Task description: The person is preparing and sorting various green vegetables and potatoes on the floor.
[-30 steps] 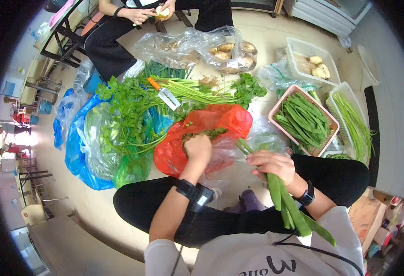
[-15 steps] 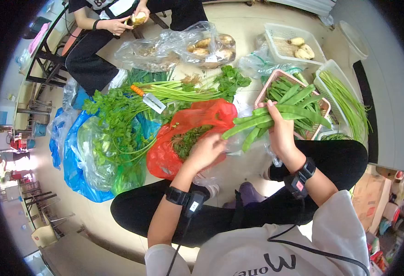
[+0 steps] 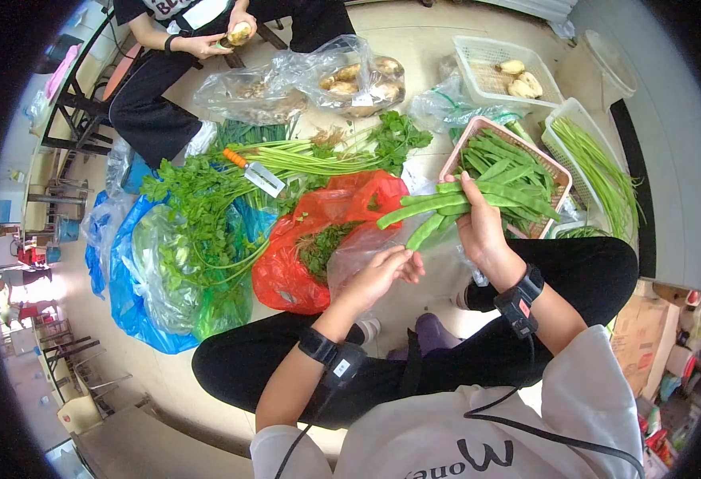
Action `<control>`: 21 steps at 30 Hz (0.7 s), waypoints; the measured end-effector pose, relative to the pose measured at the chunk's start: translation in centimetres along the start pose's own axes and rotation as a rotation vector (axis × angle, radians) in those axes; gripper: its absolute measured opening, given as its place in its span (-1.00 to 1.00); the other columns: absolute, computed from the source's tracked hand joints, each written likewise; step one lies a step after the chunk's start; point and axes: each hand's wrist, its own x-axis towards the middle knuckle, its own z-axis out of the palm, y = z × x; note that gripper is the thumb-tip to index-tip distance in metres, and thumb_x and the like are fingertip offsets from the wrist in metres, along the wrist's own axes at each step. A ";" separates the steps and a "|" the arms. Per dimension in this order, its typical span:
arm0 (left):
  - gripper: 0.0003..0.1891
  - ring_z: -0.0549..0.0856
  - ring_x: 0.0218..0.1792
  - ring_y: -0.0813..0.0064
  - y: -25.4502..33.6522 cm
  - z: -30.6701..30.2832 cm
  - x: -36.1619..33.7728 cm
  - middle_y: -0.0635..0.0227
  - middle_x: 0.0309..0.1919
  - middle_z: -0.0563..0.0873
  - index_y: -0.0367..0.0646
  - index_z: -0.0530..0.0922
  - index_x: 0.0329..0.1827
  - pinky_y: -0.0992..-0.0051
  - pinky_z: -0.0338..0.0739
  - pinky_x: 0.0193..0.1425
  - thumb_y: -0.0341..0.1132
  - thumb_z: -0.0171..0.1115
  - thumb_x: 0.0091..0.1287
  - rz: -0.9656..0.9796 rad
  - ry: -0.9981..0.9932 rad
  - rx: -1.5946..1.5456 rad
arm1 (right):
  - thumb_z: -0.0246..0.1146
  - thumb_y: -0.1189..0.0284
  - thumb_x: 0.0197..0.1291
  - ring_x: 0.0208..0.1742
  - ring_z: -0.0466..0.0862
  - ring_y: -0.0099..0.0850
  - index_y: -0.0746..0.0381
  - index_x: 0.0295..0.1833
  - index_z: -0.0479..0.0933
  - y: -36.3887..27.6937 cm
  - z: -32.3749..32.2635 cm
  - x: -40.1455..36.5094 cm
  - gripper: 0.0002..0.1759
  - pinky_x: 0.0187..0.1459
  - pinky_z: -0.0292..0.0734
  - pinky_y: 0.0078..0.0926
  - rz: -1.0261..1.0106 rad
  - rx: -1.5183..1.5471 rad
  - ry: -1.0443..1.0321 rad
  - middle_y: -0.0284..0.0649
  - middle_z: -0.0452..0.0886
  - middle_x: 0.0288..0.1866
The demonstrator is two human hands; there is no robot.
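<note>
Head view looks down on a person seated on the floor among heaps of vegetables. The right hand (image 3: 482, 227) has its grip clenched around a bunch of flat green beans (image 3: 434, 209), held about level, with the pod tips fanning out to the person's left. The bunch hangs in the air just in front of the pink basket (image 3: 462, 149), which already carries a heap of the same pods.

The left hand (image 3: 378, 271) is released, its fingers spread and loose. It seems to rest on the edge of a clear plastic bag (image 3: 356, 249), though the film is too faint to be sure of contact. Just beside it lies a red bag (image 3: 330, 209) with leafy scraps inside.

By the look of it, the step in hand is moving this 1 bunch between the bag and the basket. Setting it down would call for bringing the pods in line with those in the basket and lowering them onto the heap before the grip lets go, so that none slide over the rim.

Farther off, a knife (image 3: 258, 172) with an orange handle lies on leafy greens (image 3: 199, 203), and 2 white baskets stand behind the pink one.
</note>
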 end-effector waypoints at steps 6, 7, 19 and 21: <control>-0.71 0.51 -0.51 0.53 -1.6 -0.7 0.4 0.37 -0.58 0.49 -0.21 0.42 -0.47 0.53 0.41 -0.33 -0.28 -0.16 0.37 0.174 0.246 0.333 | 0.10 0.33 0.27 -0.12 0.58 -0.40 0.35 -0.09 0.47 0.6 0.3 -0.8 -0.71 -0.02 0.45 -0.45 0.020 0.024 -0.056 -0.18 0.61 -0.17; -0.71 0.51 -0.52 0.53 -1.6 -0.9 0.5 0.36 -0.60 0.49 -0.22 0.42 -0.47 0.53 0.41 -0.35 -0.28 -0.16 0.36 0.144 0.288 0.373 | 0.10 0.34 0.27 -0.11 0.58 -0.40 0.35 -0.09 0.46 0.8 0.5 -1.2 -0.72 -0.02 0.46 -0.45 0.022 0.026 -0.066 -0.18 0.60 -0.17; -0.70 0.63 -0.27 0.16 1.2 -1.5 0.2 0.11 -0.40 0.64 -0.14 0.56 -0.16 0.26 0.46 -0.19 -0.18 -0.08 0.28 0.052 0.635 0.961 | 0.08 0.46 0.27 -0.16 0.60 -0.39 0.29 -0.17 0.38 2.2 2.3 -3.7 -0.88 -0.08 0.50 -0.43 -0.067 -0.031 -0.308 -0.11 0.60 -0.20; -0.71 0.62 -0.18 0.10 0.7 -1.9 0.2 0.08 -0.30 0.65 -0.11 0.57 -0.16 0.24 0.47 -0.13 -0.18 -0.07 0.27 0.071 0.654 1.049 | 0.08 0.47 0.27 -0.16 0.59 -0.40 0.29 -0.17 0.37 2.5 2.3 -4.2 -0.89 -0.09 0.49 -0.44 -0.052 -0.051 -0.309 -0.11 0.60 -0.20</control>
